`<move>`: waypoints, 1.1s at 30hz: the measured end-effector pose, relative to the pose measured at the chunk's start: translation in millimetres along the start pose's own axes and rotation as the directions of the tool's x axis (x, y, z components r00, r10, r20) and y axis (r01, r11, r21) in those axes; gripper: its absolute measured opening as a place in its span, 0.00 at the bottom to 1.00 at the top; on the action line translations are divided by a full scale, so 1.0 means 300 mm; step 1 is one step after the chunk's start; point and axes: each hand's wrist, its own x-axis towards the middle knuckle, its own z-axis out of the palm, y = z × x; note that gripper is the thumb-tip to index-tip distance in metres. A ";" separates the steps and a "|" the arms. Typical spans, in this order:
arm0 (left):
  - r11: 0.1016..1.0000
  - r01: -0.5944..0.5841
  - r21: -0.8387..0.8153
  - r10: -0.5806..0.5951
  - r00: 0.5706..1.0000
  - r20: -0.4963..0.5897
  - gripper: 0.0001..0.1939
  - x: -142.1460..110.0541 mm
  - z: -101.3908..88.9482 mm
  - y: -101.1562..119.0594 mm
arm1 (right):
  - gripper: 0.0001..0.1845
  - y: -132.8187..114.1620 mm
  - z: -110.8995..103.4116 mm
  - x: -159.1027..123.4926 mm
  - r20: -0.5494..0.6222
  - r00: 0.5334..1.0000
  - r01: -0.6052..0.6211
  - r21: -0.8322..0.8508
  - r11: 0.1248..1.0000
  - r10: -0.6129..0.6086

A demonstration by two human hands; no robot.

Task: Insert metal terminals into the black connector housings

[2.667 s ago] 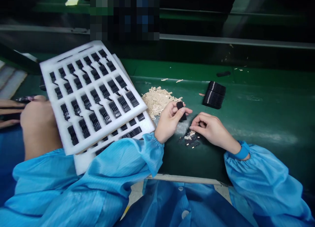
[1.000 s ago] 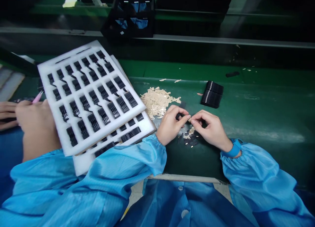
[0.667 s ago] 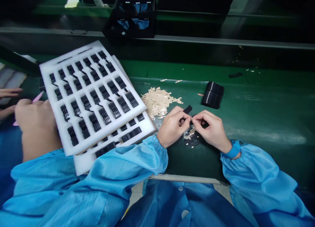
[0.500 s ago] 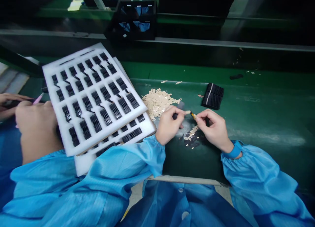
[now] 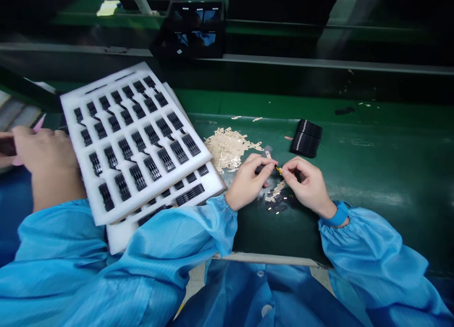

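My left hand (image 5: 248, 182) pinches a small black component (image 5: 261, 169) between thumb and fingers. My right hand (image 5: 305, 182) meets it from the other side, its fingertips closed on the component's yellow end (image 5: 279, 169). Just below both hands lies a small scatter of dark pieces with gold bits (image 5: 278, 201) on the green bench mat (image 5: 376, 175). Beige paper strips form a loose pile (image 5: 229, 147) beyond my left hand. The exact shape of the component is partly hidden by my fingers.
Stacked white foam trays (image 5: 76, 97) with rows of black parts lie to my left. A block of black parts (image 5: 307, 138) sits beyond my right hand. A co-worker's hand (image 5: 44, 149) rests by the trays, and a black crate (image 5: 195, 33) stands behind the bench.
My hands have drawn together, and the black component now lies low between them with its yellow end showing. The co-worker's hand has shifted left beside the trays.
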 end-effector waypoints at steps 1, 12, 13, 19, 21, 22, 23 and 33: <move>1.000 -0.015 -0.004 0.015 0.999 0.043 0.12 -0.004 0.004 0.001 | 0.07 -0.002 -0.001 0.001 0.011 1.000 0.011 -0.009 1.000 -0.011; 0.965 -0.146 0.218 0.153 0.988 -0.013 0.06 -0.011 0.001 -0.009 | 0.05 -0.008 0.003 -0.006 0.006 1.000 -0.021 -0.091 0.996 0.021; 0.957 -0.161 0.242 0.166 0.986 0.001 0.06 -0.015 0.000 -0.005 | 0.05 -0.008 0.004 -0.006 0.031 0.999 -0.026 -0.082 0.996 0.028; 0.939 -0.186 0.288 0.180 0.982 0.048 0.07 -0.025 0.003 -0.005 | 0.05 -0.002 0.007 -0.003 0.057 0.997 -0.056 -0.061 0.997 0.059; 0.959 -0.160 0.236 0.154 0.987 0.043 0.08 -0.016 0.004 -0.010 | 0.05 0.003 0.007 -0.002 0.050 0.996 -0.067 -0.039 0.997 0.069; 0.972 -0.135 0.194 0.132 0.991 0.029 0.08 -0.009 0.003 -0.012 | 0.05 0.006 0.007 -0.001 0.038 0.996 -0.075 -0.026 0.997 0.076; 0.984 -0.100 0.146 0.101 0.995 -0.002 0.08 -0.001 0.000 -0.012 | 0.06 0.011 0.007 0.001 0.016 0.996 -0.082 -0.014 0.997 0.082; 0.607 -0.181 0.774 0.394 0.914 -0.095 0.13 0.007 -0.061 0.010 | 0.09 0.043 0.047 0.059 0.004 0.999 0.044 -0.292 0.956 -0.044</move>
